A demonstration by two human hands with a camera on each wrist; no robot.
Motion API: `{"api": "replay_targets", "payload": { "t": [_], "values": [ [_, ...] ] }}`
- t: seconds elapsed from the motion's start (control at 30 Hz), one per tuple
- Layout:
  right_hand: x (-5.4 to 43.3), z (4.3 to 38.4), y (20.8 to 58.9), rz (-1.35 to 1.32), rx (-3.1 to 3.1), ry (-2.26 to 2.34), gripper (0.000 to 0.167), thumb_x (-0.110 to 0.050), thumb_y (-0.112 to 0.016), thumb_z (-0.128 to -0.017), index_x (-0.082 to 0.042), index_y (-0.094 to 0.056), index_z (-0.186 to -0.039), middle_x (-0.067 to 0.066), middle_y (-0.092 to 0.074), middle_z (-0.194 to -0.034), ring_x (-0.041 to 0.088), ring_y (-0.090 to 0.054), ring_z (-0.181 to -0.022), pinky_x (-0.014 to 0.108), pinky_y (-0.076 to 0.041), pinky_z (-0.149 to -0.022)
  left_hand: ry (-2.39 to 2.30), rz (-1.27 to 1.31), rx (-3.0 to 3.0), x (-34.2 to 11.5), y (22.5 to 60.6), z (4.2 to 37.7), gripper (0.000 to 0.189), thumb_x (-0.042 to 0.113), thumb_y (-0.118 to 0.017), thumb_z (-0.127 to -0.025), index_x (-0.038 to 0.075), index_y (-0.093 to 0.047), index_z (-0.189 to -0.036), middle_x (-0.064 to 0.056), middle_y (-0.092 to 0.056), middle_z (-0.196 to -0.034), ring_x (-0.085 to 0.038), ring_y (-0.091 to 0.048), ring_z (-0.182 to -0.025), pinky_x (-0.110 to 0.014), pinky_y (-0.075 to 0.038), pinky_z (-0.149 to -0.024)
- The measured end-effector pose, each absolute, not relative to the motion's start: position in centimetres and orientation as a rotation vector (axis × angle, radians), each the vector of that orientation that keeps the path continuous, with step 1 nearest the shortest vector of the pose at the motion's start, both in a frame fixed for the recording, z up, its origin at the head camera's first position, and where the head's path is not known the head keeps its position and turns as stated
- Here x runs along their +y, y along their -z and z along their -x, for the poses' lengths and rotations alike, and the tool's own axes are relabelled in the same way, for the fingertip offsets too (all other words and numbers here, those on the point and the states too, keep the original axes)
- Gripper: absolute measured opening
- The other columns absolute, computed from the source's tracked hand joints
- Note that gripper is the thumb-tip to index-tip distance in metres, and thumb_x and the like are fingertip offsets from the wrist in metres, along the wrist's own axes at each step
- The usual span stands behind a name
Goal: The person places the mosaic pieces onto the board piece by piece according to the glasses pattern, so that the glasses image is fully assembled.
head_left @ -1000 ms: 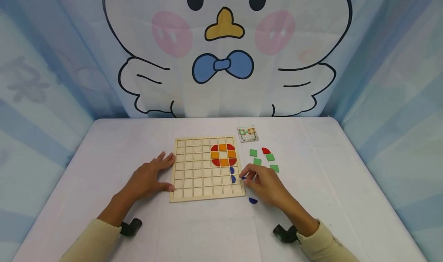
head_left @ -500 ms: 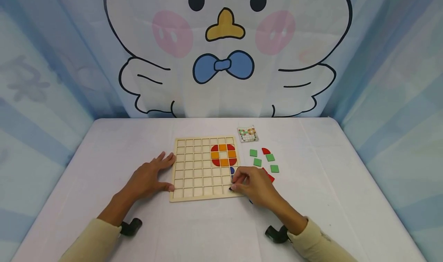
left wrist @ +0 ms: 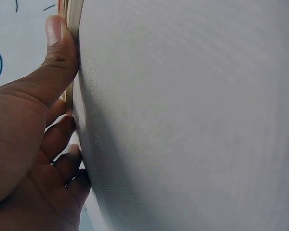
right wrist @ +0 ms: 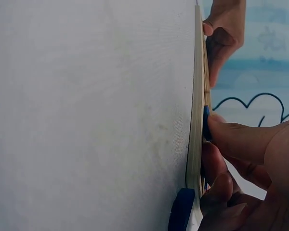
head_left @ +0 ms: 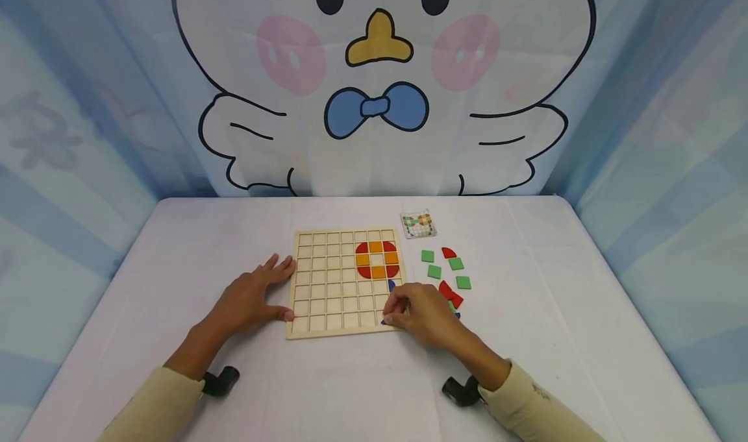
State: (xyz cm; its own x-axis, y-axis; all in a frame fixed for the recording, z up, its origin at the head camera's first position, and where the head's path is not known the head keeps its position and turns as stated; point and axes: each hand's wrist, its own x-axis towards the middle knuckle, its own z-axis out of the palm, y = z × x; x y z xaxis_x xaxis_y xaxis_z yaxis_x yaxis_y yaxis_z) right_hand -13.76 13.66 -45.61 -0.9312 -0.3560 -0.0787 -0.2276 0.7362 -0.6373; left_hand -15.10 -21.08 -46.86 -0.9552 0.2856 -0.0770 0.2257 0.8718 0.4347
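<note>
A wooden grid board lies on the table with a ring of red and orange tiles set in its upper right. My left hand rests at its left edge, fingers spread, the thumb against the board's rim. At the lower right of the grid, my right hand pinches a small blue half-round tile between thumb and fingers, right down at the board's surface. Above that hand another blue tile sits in the right column. The hand hides the cells below it.
Right of the board lie several green square tiles, a red quarter-round tile and more red tiles. A small pattern card lies behind them. One loose blue tile stands out near the board's corner.
My right hand has moved left from beside the board onto its lower right corner, carrying the blue tile. The left hand has stayed at the left edge.
</note>
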Motion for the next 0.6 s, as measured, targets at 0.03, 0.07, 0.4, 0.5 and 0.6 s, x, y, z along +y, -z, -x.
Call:
{"api": "replay_targets", "payload": {
  "t": [0.03,0.07,0.4,0.5,0.6],
  "values": [
    [13.58,13.79,45.61,0.473,2.741,0.961,0.016,-0.02,-0.089,-0.088,-0.026,-0.076,-0.083,-0.012,-0.064,-0.075,0.01,-0.059,-0.073,0.023,-0.051,-0.064,-0.647,-0.396,2.902,-21.1,46.89,15.11,0.11,0.043,-0.094,-0.074,0.015,-0.039,-0.164,-0.009,-0.036,-0.171,-0.046,-0.031,-0.16,-0.074,-0.032,-0.121],
    [13.51,13.81,45.61,0.478,2.741,0.953,0.015,-0.02,-0.089,-0.088,-0.026,-0.076,-0.083,-0.012,-0.063,-0.075,0.01,-0.059,-0.073,0.022,-0.051,-0.065,-0.646,-0.391,2.901,-21.13,46.92,15.12,0.11,0.043,-0.095,-0.074,0.016,-0.039,-0.165,-0.009,-0.036,-0.171,-0.045,-0.031,-0.16,-0.074,-0.032,-0.122],
    [13.16,14.08,45.41,0.451,2.741,0.901,0.016,-0.02,-0.09,-0.087,-0.026,-0.077,-0.081,-0.011,-0.062,-0.073,0.011,-0.058,-0.074,0.024,-0.05,-0.067,-0.647,-0.397,2.909,-21.22,46.9,15.14,0.11,0.046,-0.094,-0.074,0.016,-0.039,-0.164,-0.01,-0.037,-0.171,-0.048,-0.033,-0.158,-0.074,-0.034,-0.121],
    [13.15,14.06,45.39,0.442,2.736,0.913,0.015,-0.018,-0.089,-0.088,-0.025,-0.078,-0.082,-0.01,-0.063,-0.074,0.011,-0.058,-0.075,0.024,-0.051,-0.066,-0.648,-0.398,2.91,-21.24,46.81,15.1,0.11,0.046,-0.094,-0.074,0.016,-0.04,-0.164,-0.01,-0.037,-0.171,-0.049,-0.033,-0.157,-0.074,-0.033,-0.121],
    [13.2,13.99,45.47,0.443,2.73,0.935,0.013,-0.016,-0.089,-0.088,-0.024,-0.078,-0.086,-0.01,-0.062,-0.074,0.011,-0.058,-0.074,0.023,-0.05,-0.065,-0.654,-0.401,2.907,-21.25,46.78,15.06,0.109,0.045,-0.094,-0.074,0.015,-0.04,-0.164,-0.01,-0.037,-0.171,-0.047,-0.033,-0.158,-0.075,-0.032,-0.121]
  ]
}}
